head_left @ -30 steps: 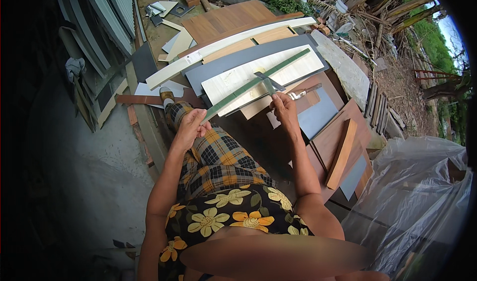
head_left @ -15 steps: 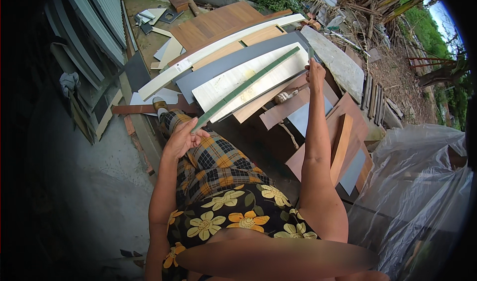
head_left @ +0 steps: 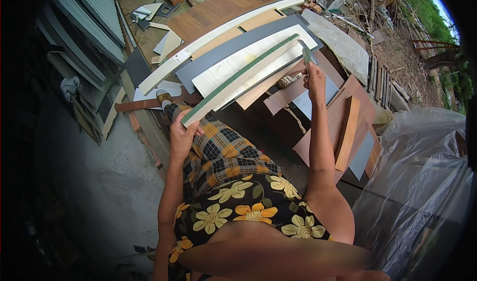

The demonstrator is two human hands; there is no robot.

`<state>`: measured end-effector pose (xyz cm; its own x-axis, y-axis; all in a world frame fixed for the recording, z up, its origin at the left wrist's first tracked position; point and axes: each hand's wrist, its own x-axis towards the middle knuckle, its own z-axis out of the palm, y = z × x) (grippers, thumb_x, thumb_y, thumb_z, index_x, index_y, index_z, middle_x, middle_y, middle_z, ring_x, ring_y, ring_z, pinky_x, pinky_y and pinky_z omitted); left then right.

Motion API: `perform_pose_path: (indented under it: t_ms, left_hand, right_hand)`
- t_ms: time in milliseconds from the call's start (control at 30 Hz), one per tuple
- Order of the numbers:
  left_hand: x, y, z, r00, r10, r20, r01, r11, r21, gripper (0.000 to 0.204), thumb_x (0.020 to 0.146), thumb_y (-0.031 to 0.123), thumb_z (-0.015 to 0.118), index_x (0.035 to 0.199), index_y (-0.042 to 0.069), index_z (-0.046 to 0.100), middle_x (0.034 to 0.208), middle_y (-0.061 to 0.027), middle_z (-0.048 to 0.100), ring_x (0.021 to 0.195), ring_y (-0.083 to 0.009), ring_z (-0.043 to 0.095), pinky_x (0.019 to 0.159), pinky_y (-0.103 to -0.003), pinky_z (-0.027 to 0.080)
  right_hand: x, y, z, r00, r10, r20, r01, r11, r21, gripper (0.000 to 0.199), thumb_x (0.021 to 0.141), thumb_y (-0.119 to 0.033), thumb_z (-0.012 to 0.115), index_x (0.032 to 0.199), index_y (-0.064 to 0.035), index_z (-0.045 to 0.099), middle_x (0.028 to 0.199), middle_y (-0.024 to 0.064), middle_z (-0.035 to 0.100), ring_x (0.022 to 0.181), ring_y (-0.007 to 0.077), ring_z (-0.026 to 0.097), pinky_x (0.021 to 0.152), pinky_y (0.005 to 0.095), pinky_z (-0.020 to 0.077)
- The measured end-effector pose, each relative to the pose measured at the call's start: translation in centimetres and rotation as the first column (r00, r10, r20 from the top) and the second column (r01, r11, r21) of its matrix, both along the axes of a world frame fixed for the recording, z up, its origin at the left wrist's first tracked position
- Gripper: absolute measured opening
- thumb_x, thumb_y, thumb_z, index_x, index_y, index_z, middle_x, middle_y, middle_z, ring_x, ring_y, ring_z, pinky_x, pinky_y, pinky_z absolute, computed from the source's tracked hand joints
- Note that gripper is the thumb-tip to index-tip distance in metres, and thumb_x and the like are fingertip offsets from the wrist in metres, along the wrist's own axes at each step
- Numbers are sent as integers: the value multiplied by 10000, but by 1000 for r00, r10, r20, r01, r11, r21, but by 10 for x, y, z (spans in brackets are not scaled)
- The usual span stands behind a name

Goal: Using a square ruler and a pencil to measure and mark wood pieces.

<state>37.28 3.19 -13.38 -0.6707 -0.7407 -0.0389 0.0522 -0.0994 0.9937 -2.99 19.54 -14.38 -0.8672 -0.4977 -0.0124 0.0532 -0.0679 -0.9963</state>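
A long pale board with a green edge strip point(head_left: 238, 77) runs from near my lap up to the far right. My left hand point(head_left: 181, 134) grips its near end just above my knee. My right hand point(head_left: 314, 79) is stretched out by the board's far end and holds a small grey-green blade-like tool point(head_left: 306, 55) pointing upward. Below that hand a wooden-handled tool point(head_left: 289, 79) lies on the stacked boards.
A heap of flat panels, white, grey and wood-brown point(head_left: 233, 42), lies under the board. Brown offcuts point(head_left: 348, 127) lean at the right beside a clear plastic sheet point(head_left: 422, 176). Grey corrugated sheets point(head_left: 94, 17) stand at the left over concrete ground point(head_left: 99, 181).
My right hand has moved outward from the board's middle to its far end, now holding the small tool up. The left hand has stayed on the near end.
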Motion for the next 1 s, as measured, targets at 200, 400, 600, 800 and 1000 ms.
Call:
perform_pose_path:
  t_ms: [200,400,600,800,1000]
  left_hand:
    - [3,14,-14,998,-4,57,9,997,-76,326,933,56,580,1244,-34,542,896,-28,650,700,-77,607,621,-205,477]
    - [4,16,-17,997,24,79,-17,996,-83,337,912,4,575,1247,-37,573,913,-37,663,688,-68,606,607,-206,483]
    - [2,10,-19,998,42,48,-36,992,-118,321,923,45,607,1233,-34,584,896,-34,668,687,-65,603,595,-211,487]
    - [-30,-2,6,999,38,-6,-38,966,-256,298,930,79,616,1200,-47,592,796,-31,659,655,-66,594,596,-221,485]
    - [-68,3,30,998,-40,57,55,956,-288,278,935,74,605,1188,-39,585,794,-31,647,641,-73,596,591,-206,483]
  right_hand:
    - [-9,-28,-8,998,-34,-45,38,996,87,359,957,-386,560,830,-50,568,730,13,547,494,43,392,400,209,285]
    - [39,-18,-4,986,160,47,-166,963,212,344,957,-368,542,920,-39,636,704,16,564,497,60,436,416,217,333]
    - [125,11,35,851,493,184,-525,818,234,296,971,-386,542,911,-98,571,708,-37,530,466,26,317,417,202,236]
    - [116,32,41,888,421,186,-425,905,-19,246,963,-315,547,928,-75,589,714,-34,531,475,23,324,424,210,240]
    - [92,67,56,983,159,89,-144,977,-155,320,988,-305,533,1127,-22,585,755,3,563,464,17,332,409,187,243]
